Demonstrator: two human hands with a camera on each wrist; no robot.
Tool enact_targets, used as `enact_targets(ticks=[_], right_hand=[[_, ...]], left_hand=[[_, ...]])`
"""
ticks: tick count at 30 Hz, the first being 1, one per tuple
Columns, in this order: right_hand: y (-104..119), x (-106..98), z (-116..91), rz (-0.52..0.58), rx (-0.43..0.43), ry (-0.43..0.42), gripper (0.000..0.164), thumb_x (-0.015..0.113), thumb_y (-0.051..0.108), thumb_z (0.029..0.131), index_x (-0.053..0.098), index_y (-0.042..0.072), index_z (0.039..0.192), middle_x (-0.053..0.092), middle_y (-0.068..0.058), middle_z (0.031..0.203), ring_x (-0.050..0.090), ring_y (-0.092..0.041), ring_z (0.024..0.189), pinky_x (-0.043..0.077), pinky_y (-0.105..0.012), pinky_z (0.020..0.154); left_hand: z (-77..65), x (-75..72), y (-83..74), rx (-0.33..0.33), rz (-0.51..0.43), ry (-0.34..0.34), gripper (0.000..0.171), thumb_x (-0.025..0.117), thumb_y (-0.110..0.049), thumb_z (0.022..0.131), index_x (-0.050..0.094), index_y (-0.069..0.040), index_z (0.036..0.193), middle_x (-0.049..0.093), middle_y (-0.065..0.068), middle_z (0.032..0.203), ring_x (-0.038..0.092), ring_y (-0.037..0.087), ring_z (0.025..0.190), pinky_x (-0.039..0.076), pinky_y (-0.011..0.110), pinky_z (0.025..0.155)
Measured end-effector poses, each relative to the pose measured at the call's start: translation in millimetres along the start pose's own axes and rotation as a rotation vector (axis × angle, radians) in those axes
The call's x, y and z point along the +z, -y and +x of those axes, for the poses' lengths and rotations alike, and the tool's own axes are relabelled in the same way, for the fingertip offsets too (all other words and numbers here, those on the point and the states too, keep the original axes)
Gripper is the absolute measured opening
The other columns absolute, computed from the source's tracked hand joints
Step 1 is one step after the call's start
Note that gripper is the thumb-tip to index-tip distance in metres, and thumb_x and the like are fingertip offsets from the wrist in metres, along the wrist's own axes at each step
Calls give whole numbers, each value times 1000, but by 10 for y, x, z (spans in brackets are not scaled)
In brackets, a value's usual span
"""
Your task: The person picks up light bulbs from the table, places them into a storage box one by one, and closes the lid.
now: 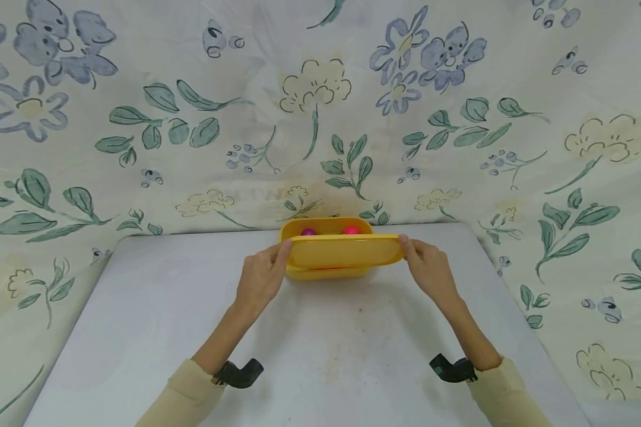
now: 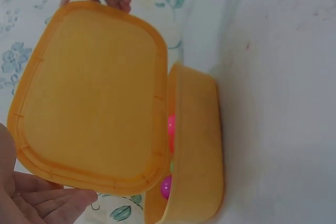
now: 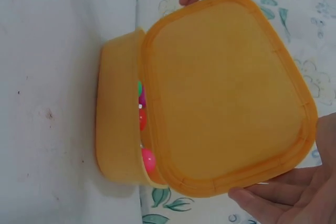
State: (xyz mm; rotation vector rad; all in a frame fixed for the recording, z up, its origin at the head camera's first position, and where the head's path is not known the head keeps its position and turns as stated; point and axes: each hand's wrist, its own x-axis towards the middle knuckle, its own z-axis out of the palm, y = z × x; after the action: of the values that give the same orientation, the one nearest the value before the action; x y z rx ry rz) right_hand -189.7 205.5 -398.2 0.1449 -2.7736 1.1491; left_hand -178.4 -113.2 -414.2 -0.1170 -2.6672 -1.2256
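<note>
A yellow plastic lid [image 1: 347, 251] is tilted up on edge above a yellow box [image 1: 326, 274] near the table's far edge. My left hand [image 1: 260, 276] grips the lid's left side, thumb on the near face and fingers behind. At the opposite side, my right hand [image 1: 430, 270] holds it the same way. Inside the box lie colored balls: a purple ball [image 1: 309, 232] and a pink ball [image 1: 351, 230] show above the lid. The right wrist view adds a red ball [image 3: 142, 119] and a green one. The lid hides most of the box's inside in the head view.
The box stands on a white table [image 1: 326, 356] with small dark specks on its surface. Behind and around it hangs a floral cloth [image 1: 267, 124], close to the box's back. Each wrist carries a black strap-on device [image 1: 240, 373].
</note>
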Motion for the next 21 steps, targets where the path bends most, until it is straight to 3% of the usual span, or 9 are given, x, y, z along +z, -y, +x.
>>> enact_targets(ticks=[3,8,11,13,15,18,21], right_hand=[[5,10,11,26,16,21,69,37,53,105,59,-6,133,67,-25,118,64,-39,103,53,-53,87],[-4,23,16,48,59,104,74,31,56,105,48,-5,143,59,-27,131,57,-43,118,46,-60,96],[-14,33,11,59,85,160,77,26,58,105,42,-4,147,52,-27,140,49,-45,128,40,-63,102],[-19,41,8,67,96,186,78,24,59,105,40,-4,149,48,-27,144,43,-46,133,36,-64,105],[-22,50,10,68,98,198,79,24,59,104,40,-4,149,46,-26,147,40,-46,136,34,-64,106],[-21,60,17,66,83,206,78,26,59,105,40,-4,149,47,-26,146,41,-45,135,35,-64,105],[-14,71,28,64,71,218,76,28,58,105,40,-3,149,47,-26,145,43,-44,134,36,-64,104]], left_hand=[[-12,-10,-7,-3,-19,23,64,37,-49,107,59,5,134,46,4,59,54,24,68,50,33,64],[-28,-29,-2,6,-33,22,59,40,-43,107,59,7,133,47,6,60,47,23,58,40,31,51],[-26,-34,18,14,-45,12,60,41,-43,107,59,7,133,64,13,74,58,25,69,53,35,62],[-24,-36,35,14,-59,9,62,42,-45,106,56,7,135,72,20,96,67,29,86,58,41,79],[-19,-36,54,10,-72,8,63,42,-46,106,55,7,137,69,23,116,67,33,105,54,46,91],[-15,-34,83,-3,-97,12,64,43,-47,105,54,6,138,62,22,128,60,36,119,51,48,95],[-14,-31,109,-25,-121,19,63,45,-47,105,54,5,139,61,21,129,62,35,116,52,47,95]])
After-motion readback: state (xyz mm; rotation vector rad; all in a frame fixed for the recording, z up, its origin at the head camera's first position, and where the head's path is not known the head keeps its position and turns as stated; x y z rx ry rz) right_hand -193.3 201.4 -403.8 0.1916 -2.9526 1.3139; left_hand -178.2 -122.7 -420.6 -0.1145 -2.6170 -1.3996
